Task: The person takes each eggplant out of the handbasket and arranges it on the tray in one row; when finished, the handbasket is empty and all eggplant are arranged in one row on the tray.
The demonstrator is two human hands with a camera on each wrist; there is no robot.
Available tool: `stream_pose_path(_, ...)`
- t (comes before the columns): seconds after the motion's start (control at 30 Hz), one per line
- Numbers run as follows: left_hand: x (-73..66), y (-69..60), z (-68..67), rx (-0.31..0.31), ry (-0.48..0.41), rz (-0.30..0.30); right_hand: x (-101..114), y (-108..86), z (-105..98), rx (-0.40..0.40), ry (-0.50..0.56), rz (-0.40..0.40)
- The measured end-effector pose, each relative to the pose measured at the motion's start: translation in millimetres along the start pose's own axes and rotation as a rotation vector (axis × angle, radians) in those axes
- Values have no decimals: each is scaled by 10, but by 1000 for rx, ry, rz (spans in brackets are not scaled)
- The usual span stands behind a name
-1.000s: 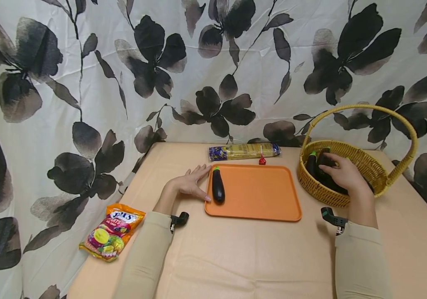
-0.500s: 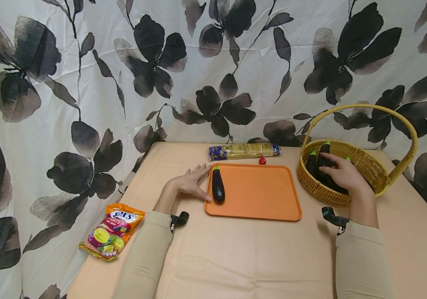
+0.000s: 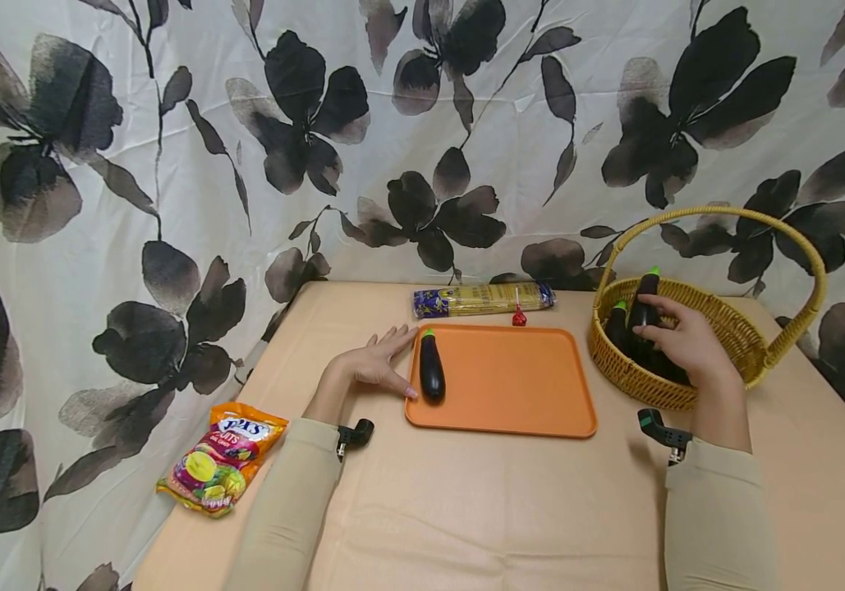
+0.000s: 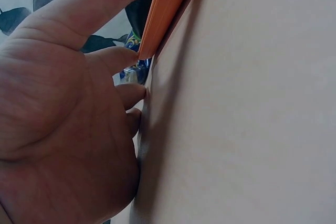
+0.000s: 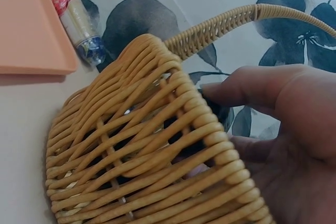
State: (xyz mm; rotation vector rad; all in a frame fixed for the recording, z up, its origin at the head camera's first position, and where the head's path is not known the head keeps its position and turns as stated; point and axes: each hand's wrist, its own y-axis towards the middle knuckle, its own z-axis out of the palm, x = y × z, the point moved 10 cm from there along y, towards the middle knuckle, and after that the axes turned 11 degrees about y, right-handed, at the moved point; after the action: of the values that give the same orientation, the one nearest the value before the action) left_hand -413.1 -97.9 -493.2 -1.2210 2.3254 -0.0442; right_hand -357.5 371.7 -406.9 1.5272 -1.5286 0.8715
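Note:
My right hand reaches into the yellow wicker basket and grips an eggplant with a green stem, tilted stem-up above the rim. Beside it in the basket lies another eggplant, with more dark shapes below, partly hidden. In the right wrist view the basket wall covers most of what the fingers hold. My left hand rests at the left edge of the orange tray, fingers spread, thumb on the rim. An eggplant lies on the tray along that edge.
Behind the tray lies a long clear pack with blue ends, with a red-wrapped lollipop in front. A candy bag lies left of my left forearm. The basket's tall handle arches over it. Floral cloth hangs behind the table.
My right hand has raised the gripped eggplant slightly, so its green stem now shows higher above the basket rim. The left hand and the tray have stayed put.

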Motion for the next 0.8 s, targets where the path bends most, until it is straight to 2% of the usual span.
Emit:
stream_pose_path(0.3,-13,-19,-7,-1,2,2,118,-13,-10,28,111,-23)
stream_pose_path(0.7,-12,-17,14,-11,11,15,400,-153,-85,30,210,-136)
stream_pose_path(0.8,-11,-26,17,-11,7,15,504,-210,-71,52,270,-170)
